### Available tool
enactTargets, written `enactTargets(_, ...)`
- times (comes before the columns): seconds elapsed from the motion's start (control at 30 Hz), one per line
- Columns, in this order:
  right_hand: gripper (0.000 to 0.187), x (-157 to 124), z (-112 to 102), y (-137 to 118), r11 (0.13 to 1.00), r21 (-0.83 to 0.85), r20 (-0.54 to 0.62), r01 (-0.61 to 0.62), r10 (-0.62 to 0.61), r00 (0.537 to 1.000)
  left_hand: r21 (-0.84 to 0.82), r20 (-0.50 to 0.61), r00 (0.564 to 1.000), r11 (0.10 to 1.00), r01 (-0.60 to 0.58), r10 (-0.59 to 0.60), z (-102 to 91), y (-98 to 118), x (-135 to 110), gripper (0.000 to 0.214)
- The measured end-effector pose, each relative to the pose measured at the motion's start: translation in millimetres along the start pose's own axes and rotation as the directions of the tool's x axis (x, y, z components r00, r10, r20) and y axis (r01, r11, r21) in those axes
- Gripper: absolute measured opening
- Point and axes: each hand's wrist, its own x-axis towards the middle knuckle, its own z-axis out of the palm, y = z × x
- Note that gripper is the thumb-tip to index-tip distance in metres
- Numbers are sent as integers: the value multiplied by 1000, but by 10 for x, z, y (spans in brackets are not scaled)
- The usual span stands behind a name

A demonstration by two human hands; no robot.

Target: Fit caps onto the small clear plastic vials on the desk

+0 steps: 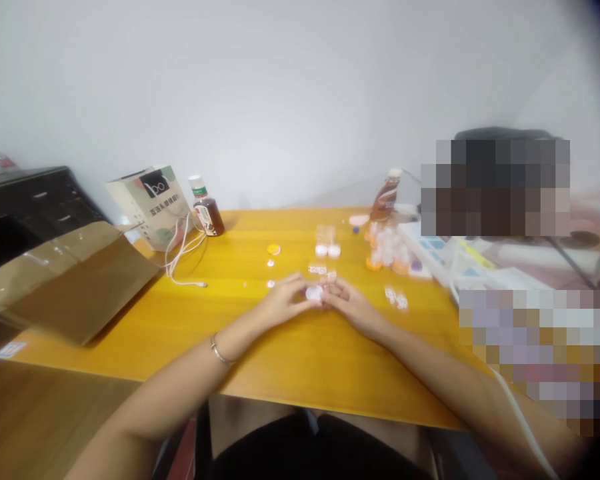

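Note:
Between my two hands, above the table, is a small white round piece (314, 293), like a cap or disc. My left hand (284, 300) pinches it from the left with thumb and fingers. My right hand (349, 303) has its fingers curled together at the piece's right edge; blur hides whether they grip anything else. Just beyond lies a white strip with dark print (317, 270). Farther back stand clear containers with white round ends (327, 251). To the left, small white pieces (271, 284) and a yellow-and-white ring (274, 249) lie in a line.
White patterned pieces (396, 298) lie right of my hands. Clear bottles with orange caps (387, 249) cluster behind them, beside a brown drink bottle (385, 196). Leftward are a syrup bottle (207, 212), white cable (180, 257), paper bag (155, 200) and cardboard box (70, 280). A person sits at right.

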Motion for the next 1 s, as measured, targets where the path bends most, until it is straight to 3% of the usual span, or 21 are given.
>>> enactTargets(0.37, 36, -6, 20, 4, 999, -46, 64, 12, -9, 998, 62, 62, 996, 996, -65, 61, -48, 37, -16, 36)
enactTargets(0.5, 30, -31, 27, -46, 971, -224, 55, 84, -74, 996, 82, 67, 996, 994, -67, 61, -46, 37, -14, 34)
enactTargets(0.57, 24, -40, -25, -123, 897, -418, 35, 143, -141, 989, 106, 76, 995, 992, -66, 59, -40, 28, -14, 33)
enactTargets(0.63, 23, -39, -138, -227, 760, -631, -16, 159, -218, 976, 136, 92, 994, 989, -65, 53, -33, 17, -16, 34)
enactTargets(0.73, 29, -35, -398, -394, 531, -846, -135, 46, -297, 945, 159, 148, 988, 985, -63, 39, -24, 7, -19, 33)
enactTargets(0.87, 32, -56, -733, -527, 326, -925, -282, -196, -241, 929, 130, 242, 970, 989, -70, 37, -22, -4, -18, 38)
enactTargets(1.0, 34, -103, -887, -518, 176, -923, -370, -343, -162, 915, 139, 168, 985, 988, -66, 43, -46, -71, -10, 37)
